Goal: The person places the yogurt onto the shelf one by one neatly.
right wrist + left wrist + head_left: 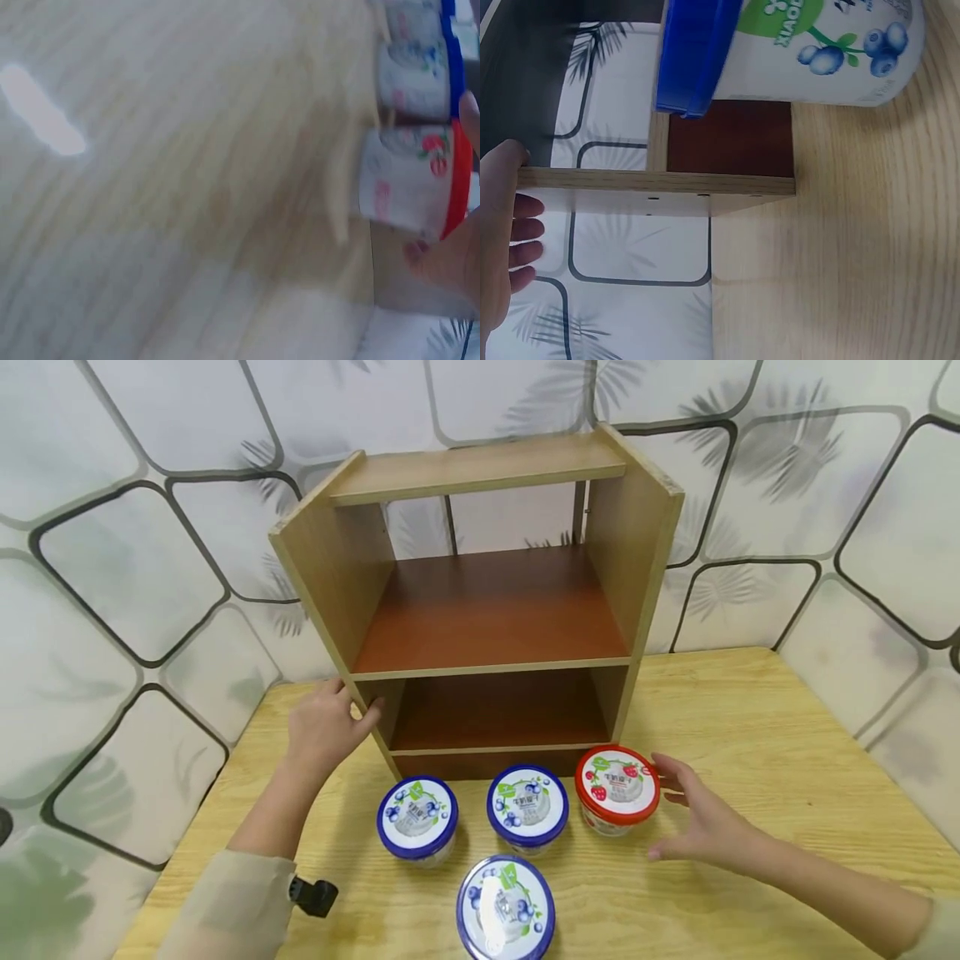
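My left hand point(326, 722) grips the left side panel of a small wooden shelf point(491, 671), thumb inside and fingers outside; the left wrist view shows the same hold on the panel point(656, 181). At the shelf's front right corner stands a plastic tub with a red lid and strawberry print point(618, 785). My right hand point(705, 822) is just to the right of this tub, thumb and fingers spread apart, fingertips by the lid's edge. In the right wrist view the red-lidded tub point(409, 180) lies between the thumb and a finger.
Three tubs with blue lids and blueberry print stand on the wooden table point(750, 735): a left one point(417, 818), a middle one point(527, 807) and a nearer one point(506, 910). A patterned wall covering point(757, 485) rises behind the shelf.
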### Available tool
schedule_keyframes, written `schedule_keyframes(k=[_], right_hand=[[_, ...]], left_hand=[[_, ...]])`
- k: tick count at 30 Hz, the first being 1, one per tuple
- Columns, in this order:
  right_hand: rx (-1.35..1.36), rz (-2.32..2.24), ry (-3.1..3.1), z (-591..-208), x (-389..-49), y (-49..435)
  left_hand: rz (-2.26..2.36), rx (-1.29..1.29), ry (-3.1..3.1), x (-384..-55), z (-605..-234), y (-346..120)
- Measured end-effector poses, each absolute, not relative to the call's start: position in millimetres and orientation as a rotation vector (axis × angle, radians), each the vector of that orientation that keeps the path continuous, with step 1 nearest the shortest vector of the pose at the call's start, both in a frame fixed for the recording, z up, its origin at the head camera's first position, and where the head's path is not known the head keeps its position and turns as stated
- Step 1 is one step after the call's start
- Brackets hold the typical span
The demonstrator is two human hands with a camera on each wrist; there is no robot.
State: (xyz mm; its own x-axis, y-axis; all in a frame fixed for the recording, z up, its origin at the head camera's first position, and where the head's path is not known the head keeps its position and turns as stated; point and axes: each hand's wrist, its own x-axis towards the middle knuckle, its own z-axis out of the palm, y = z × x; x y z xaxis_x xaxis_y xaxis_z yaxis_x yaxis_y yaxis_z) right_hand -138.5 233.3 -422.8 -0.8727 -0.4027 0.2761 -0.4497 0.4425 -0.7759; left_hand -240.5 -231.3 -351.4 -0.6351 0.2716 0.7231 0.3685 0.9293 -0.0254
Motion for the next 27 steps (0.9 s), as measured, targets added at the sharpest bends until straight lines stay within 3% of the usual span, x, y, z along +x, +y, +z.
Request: schedule_keyframes(k=[12,27], right_hand=[[0.33,1.816,-2.713,-432.5,-146.8,215.8],[0.217,1.835,-2.685,-452.5,-153.3,200.5]], left_hand=[[-0.107,-0.558,-2.226,-243.6,-351.4,-232.3],[-0.169,-0.631,-2.209,-245.0,-353.3,-234.1]])
